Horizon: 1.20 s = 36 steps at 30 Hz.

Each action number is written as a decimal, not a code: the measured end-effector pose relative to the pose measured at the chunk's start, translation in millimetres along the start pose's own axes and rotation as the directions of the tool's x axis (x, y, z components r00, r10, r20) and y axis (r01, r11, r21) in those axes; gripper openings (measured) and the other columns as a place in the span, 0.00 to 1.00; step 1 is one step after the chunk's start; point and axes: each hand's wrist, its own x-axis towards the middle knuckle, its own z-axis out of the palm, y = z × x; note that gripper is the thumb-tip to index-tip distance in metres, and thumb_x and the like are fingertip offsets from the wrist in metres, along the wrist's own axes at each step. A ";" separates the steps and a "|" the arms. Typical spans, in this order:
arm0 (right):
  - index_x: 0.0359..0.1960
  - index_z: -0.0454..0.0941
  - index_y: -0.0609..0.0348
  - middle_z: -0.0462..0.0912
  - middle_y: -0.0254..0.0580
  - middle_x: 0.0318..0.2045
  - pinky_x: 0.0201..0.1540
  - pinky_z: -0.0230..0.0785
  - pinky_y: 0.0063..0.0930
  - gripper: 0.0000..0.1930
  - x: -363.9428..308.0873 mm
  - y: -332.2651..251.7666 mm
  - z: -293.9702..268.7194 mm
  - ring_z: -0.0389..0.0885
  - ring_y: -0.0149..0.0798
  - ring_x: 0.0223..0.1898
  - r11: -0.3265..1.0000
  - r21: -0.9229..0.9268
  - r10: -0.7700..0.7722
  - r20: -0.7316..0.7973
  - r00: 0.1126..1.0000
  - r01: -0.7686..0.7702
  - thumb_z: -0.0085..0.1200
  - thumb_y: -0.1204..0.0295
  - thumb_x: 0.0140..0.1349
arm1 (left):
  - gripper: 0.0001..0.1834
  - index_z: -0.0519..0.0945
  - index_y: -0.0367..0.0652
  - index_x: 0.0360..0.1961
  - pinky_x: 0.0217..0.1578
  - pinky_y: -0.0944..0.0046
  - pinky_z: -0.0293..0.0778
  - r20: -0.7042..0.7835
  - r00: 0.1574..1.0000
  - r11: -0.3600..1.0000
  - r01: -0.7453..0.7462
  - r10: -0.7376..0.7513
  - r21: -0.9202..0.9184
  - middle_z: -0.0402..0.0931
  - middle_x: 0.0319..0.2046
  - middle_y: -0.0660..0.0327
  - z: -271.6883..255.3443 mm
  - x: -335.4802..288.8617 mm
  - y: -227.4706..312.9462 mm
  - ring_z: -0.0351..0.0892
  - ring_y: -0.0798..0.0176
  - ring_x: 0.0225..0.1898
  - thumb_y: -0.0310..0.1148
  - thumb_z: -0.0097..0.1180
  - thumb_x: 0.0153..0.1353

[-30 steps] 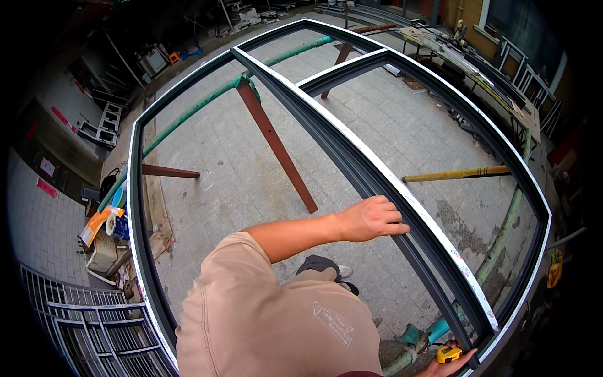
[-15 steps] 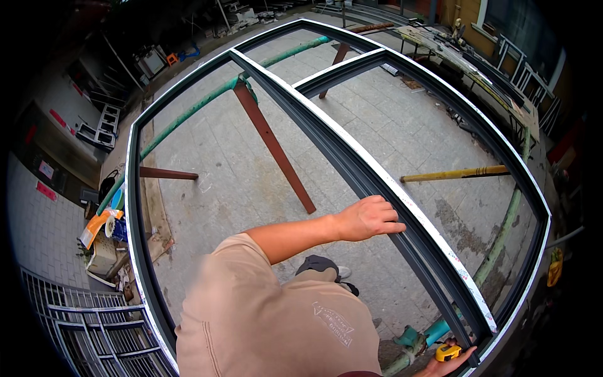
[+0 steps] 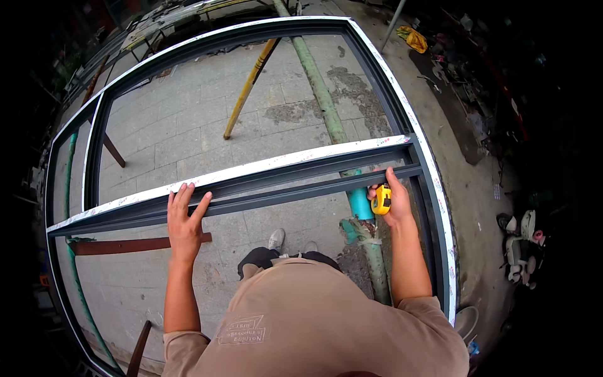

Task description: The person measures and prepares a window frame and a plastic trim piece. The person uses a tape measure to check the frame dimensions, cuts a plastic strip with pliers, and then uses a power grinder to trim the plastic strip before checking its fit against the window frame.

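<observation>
A large dark grey window frame (image 3: 433, 188) with white-faced edges lies flat in front of me. Across it runs a white-topped crossbar (image 3: 295, 157), and a narrower dark bar (image 3: 301, 193) lies along its near side. My left hand (image 3: 184, 227) rests on these bars left of the middle, its fingers spread and touching the white edge. In my right hand (image 3: 396, 204) is a yellow tape measure (image 3: 380, 200), held in the palm and fingers. That hand's thumb reaches up against the right end of the dark bar; some fingertips are hidden below it.
Beneath the frame runs a green pipe (image 3: 320, 94) with a turquoise section (image 3: 360, 202). A yellow leg (image 3: 251, 88) and a brown beam (image 3: 138, 245) stand or slope under it. A white scooter (image 3: 520, 248) is at the far right, near a yellow bag (image 3: 412, 39).
My view has swung to the right. My left hand's fingers have spread over the bars. My right hand, still on the tape measure at the bar's end, shows fully now.
</observation>
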 end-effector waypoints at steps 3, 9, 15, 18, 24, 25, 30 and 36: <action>0.49 0.81 0.57 0.82 0.38 0.31 0.34 0.77 0.32 0.21 18.3 2.8 -10.5 0.82 0.36 0.28 0.993 -0.060 0.097 -0.011 0.995 -0.098 0.54 0.49 0.80 | 0.28 0.87 0.55 0.63 0.76 0.36 0.62 0.016 1.000 0.999 -0.022 0.021 0.041 0.71 0.73 0.55 6.2 1.4 -3.9 0.69 0.47 0.76 0.17 0.57 0.65; 0.40 0.80 0.60 0.84 0.37 0.30 0.32 0.77 0.25 0.27 22.2 -16.0 -1.8 0.83 0.30 0.27 0.978 -0.205 0.021 -0.009 1.000 -0.023 0.58 0.44 0.76 | 0.24 0.86 0.48 0.62 0.77 0.35 0.58 0.036 0.996 0.995 -0.079 0.077 0.060 0.73 0.72 0.50 11.9 24.6 -9.0 0.69 0.45 0.76 0.19 0.55 0.69; 0.31 0.81 0.58 0.83 0.35 0.25 0.30 0.72 0.23 0.32 36.0 -22.9 1.7 0.79 0.28 0.25 0.923 -0.385 0.023 -0.010 1.000 -0.025 0.56 0.37 0.74 | 0.24 0.83 0.45 0.65 0.77 0.33 0.54 0.091 0.993 0.991 -0.091 0.081 0.103 0.71 0.74 0.50 11.3 28.0 -16.3 0.68 0.44 0.76 0.18 0.53 0.70; 0.33 0.80 0.57 0.83 0.35 0.26 0.31 0.73 0.25 0.30 35.7 -31.4 5.1 0.80 0.29 0.26 0.889 -0.447 0.088 -0.040 0.995 -0.097 0.53 0.39 0.76 | 0.23 0.80 0.45 0.67 0.78 0.33 0.52 0.113 0.990 0.986 -0.100 0.085 0.134 0.69 0.76 0.51 11.8 29.4 -16.9 0.67 0.45 0.77 0.22 0.52 0.72; 0.41 0.79 0.57 0.82 0.34 0.28 0.30 0.74 0.23 0.29 35.5 -23.4 -13.0 0.80 0.28 0.26 0.988 -0.154 -0.054 -0.191 0.980 0.024 0.59 0.39 0.73 | 0.25 0.80 0.44 0.67 0.78 0.33 0.53 0.185 0.979 0.988 -0.105 0.083 0.115 0.68 0.76 0.51 4.2 33.4 -17.3 0.67 0.43 0.77 0.22 0.55 0.69; 0.41 0.79 0.57 0.82 0.34 0.28 0.30 0.74 0.23 0.29 36.6 -23.2 -15.4 0.80 0.28 0.26 0.988 -0.151 -0.052 -0.192 0.980 0.023 0.59 0.39 0.73 | 0.26 0.79 0.44 0.67 0.78 0.33 0.53 0.209 0.975 0.990 -0.102 0.080 0.099 0.68 0.76 0.50 1.9 33.8 -16.7 0.66 0.43 0.77 0.22 0.56 0.68; 0.36 0.80 0.55 0.81 0.35 0.26 0.29 0.75 0.26 0.21 45.1 -23.7 -24.2 0.81 0.31 0.25 0.997 -0.048 -0.068 -0.182 0.981 0.061 0.65 0.49 0.72 | 0.32 0.73 0.45 0.74 0.80 0.36 0.51 0.282 0.955 0.986 -0.127 0.092 0.109 0.66 0.77 0.49 -4.3 35.4 -18.6 0.64 0.41 0.77 0.21 0.53 0.68; 0.35 0.80 0.56 0.81 0.34 0.24 0.26 0.75 0.25 0.21 41.3 -31.6 -14.7 0.80 0.30 0.23 0.998 -0.051 -0.053 -0.248 0.967 0.041 0.70 0.50 0.67 | 0.29 0.71 0.42 0.75 0.79 0.36 0.52 0.300 0.949 0.989 -0.126 0.098 0.077 0.69 0.72 0.46 -14.4 47.7 -7.8 0.66 0.39 0.74 0.33 0.50 0.74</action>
